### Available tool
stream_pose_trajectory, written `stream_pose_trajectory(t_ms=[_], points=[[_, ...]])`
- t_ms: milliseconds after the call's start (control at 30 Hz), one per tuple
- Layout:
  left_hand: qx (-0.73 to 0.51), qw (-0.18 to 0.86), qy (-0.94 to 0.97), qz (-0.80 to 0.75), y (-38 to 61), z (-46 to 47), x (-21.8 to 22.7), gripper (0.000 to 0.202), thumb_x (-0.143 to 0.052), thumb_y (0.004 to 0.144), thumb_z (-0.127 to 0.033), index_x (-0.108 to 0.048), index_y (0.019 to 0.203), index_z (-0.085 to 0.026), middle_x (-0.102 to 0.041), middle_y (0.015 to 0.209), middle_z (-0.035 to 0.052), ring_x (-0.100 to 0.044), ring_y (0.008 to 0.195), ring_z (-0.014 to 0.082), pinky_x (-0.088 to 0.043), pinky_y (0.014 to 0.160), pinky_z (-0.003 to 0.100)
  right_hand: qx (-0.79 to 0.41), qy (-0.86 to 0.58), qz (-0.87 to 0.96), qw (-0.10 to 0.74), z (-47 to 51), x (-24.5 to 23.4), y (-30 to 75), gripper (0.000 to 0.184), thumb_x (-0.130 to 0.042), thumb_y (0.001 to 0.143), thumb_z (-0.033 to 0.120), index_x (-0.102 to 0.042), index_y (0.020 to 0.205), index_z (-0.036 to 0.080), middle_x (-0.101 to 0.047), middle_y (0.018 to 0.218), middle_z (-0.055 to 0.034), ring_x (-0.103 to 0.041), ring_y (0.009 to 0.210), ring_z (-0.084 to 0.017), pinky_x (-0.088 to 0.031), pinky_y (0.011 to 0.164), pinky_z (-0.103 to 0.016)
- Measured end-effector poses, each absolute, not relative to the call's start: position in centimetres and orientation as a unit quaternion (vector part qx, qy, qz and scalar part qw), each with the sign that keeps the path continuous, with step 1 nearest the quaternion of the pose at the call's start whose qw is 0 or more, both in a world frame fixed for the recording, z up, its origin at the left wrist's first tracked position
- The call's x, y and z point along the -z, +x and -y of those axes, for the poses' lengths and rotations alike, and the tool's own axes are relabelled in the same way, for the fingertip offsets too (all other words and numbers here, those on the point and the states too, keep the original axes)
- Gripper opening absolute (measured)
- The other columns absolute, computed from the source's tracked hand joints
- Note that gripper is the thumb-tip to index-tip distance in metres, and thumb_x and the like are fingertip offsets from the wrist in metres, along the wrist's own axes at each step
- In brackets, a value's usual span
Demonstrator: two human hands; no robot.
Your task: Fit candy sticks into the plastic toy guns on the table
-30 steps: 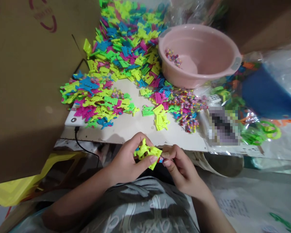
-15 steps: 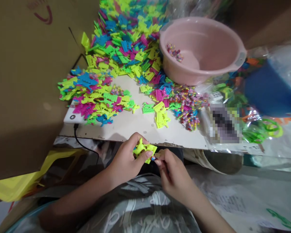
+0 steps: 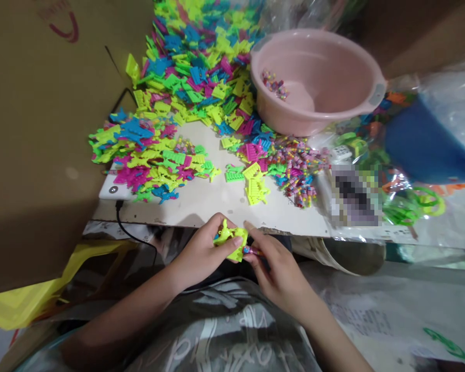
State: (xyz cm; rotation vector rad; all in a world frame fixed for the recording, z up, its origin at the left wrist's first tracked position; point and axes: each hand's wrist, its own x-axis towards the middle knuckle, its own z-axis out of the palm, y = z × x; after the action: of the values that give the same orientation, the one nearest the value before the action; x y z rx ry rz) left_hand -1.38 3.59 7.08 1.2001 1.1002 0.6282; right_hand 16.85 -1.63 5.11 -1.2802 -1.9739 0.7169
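My left hand (image 3: 203, 253) is closed on a bright yellow plastic toy piece (image 3: 237, 251) with an animal-like figure and a flat ridged part, held just below the table's front edge. A bit of blue shows behind it, mostly hidden by the fingers. In my right hand (image 3: 277, 266) is a small patterned stick (image 3: 252, 250), pink and blue, between thumb and fingers. Its left end meets the yellow piece's right edge; whether it sits inside cannot be made out. My right index finger is raised above the stick.
Heaped plastic pieces (image 3: 194, 77) in yellow, green, blue and pink cover the back of the table (image 3: 205, 204). Nearer lie a smaller pile (image 3: 151, 160) and many little patterned sticks (image 3: 300, 170). A pink basin (image 3: 344, 72) stands behind; a white box with a cable (image 3: 114, 188) lies left.
My right fingers have loosened and the index finger has lifted, showing more of the stick. My left hand keeps its hold on the yellow piece. The view has shifted slightly.
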Motion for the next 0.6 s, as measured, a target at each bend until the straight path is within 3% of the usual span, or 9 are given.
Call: stream_pose_trajectory(t_ms=[167, 433, 533, 600], points=[[-0.265, 0.728, 0.446, -0.448, -1.1, -3.4, -7.1, 0.036, -0.069, 0.079, -0.048, -0.045, 0.083, -0.022, -0.053, 0.078, -0.0046, -0.058, 0.063, 0.0128, -0.052, 0.061, 0.027, -0.228, -0.476, 0.772, 0.354, 1.6, -4.9, 16.4, 0.058, -0.046, 0.096, 0.015, -0.032, 0.151, 0.023, -0.068, 0.094, -0.0094, -0.059, 0.072, -0.022, -0.054, 0.066, -0.035], [-0.266, 0.709, 0.477, -0.446, -1.2, -3.4, -6.9, 0.033, -0.065, 0.082, -0.046, -0.043, 0.084, -0.022, -0.052, 0.075, -0.0065, -0.059, 0.062, 0.0117, -0.050, 0.062, 0.026, -0.233, -0.473, 0.766, 0.367, 1.5, -4.6, 15.9, 0.052, -0.046, 0.096, 0.015, -0.039, 0.147, 0.023, -0.068, 0.090, -0.0081, -0.061, 0.072, -0.022, -0.053, 0.065, -0.034], [-0.248, 0.654, 0.544, -0.464, -1.6, -3.9, -6.8, 0.025, -0.058, 0.086, -0.044, -0.048, 0.087, -0.021, -0.057, 0.080, -0.0031, -0.061, 0.073, 0.0155, -0.051, 0.068, 0.028, -0.266, -0.484, 0.754, 0.355, 1.1, -4.4, 16.4, 0.048, -0.048, 0.098, 0.022, -0.042, 0.145, 0.025, -0.068, 0.095, -0.0081, -0.063, 0.080, -0.022, -0.054, 0.072, -0.035], [-0.252, 0.564, 0.617, -0.488, -2.4, -4.9, -7.4, 0.020, -0.052, 0.090, -0.041, -0.053, 0.094, -0.021, -0.063, 0.088, 0.0008, -0.063, 0.084, 0.0189, -0.051, 0.075, 0.030, -0.263, -0.509, 0.742, 0.348, 0.4, -4.3, 17.4, 0.047, -0.049, 0.098, 0.028, -0.043, 0.145, 0.027, -0.067, 0.101, -0.0085, -0.063, 0.089, -0.024, -0.053, 0.080, -0.038]])
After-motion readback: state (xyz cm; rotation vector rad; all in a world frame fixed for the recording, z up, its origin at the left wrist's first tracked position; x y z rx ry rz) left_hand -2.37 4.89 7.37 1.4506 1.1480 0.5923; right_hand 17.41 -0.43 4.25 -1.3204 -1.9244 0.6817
